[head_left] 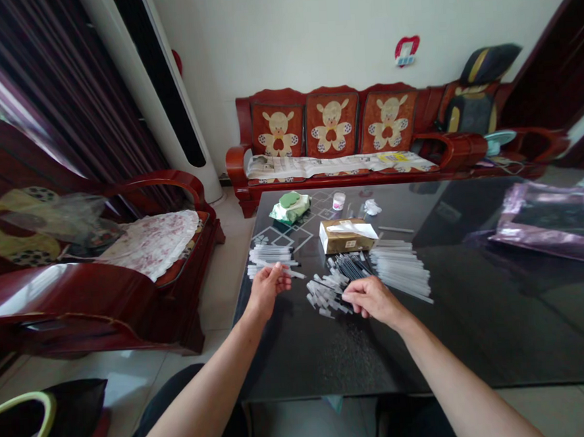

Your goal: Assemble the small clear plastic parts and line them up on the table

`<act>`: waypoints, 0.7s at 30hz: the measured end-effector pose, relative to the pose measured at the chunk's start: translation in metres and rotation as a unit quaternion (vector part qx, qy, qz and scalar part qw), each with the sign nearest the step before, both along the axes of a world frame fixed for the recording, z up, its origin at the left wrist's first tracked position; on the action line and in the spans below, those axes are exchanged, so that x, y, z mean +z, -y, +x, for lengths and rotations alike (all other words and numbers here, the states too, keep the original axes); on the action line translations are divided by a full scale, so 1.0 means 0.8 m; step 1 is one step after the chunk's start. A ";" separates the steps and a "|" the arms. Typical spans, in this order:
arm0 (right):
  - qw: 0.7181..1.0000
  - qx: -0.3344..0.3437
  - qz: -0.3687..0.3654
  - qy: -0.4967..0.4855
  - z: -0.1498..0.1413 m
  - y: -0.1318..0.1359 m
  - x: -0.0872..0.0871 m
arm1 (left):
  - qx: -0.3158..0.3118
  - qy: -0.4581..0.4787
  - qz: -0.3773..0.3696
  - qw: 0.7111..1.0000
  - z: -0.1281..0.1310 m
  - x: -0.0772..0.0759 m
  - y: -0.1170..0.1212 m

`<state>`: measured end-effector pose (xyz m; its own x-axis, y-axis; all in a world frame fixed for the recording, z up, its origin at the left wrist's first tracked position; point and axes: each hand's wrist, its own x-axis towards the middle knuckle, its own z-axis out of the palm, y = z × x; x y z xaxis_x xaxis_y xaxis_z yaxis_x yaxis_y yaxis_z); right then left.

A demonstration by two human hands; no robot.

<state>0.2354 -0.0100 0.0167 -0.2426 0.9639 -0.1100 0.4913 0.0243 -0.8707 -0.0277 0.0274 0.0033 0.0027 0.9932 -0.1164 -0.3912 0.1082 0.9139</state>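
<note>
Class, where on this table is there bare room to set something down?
Bare: the table between the rightmost tube pile and the purple bag, also between bag and right forearm. Crowded: between the left hand and right hand, where caps lie beside black rods.

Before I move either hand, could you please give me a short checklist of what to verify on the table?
1. Left hand near the left stack: ok, at its near edge.
2. Right hand within reach of the caps: ok, fingertips beside them.
3. Caps lined up: not ok, in a loose heap.
4. Clear tubes gathered: ok, mostly side by side, right of the black rods.
5. Right hand's grip: cannot tell, too small to make out.
</note>
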 end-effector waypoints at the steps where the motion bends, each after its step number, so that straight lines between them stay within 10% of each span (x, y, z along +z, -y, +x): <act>1: 1.000 -0.023 0.005 0.013 0.010 -0.004 -0.001 | 0.014 0.002 -0.001 1.000 -0.004 0.000 -0.003; 12: 0.891 -0.223 0.139 0.371 0.048 -0.022 -0.008 | -0.070 -0.017 -0.006 0.997 0.021 -0.001 0.016; 16: 0.934 -0.174 0.196 0.244 0.012 -0.010 -0.004 | -0.139 -0.030 0.012 0.990 0.036 -0.002 0.028; 21: 0.998 0.028 0.043 -0.046 -0.042 0.014 -0.008 | -0.199 -0.051 0.033 0.978 0.050 -0.001 0.042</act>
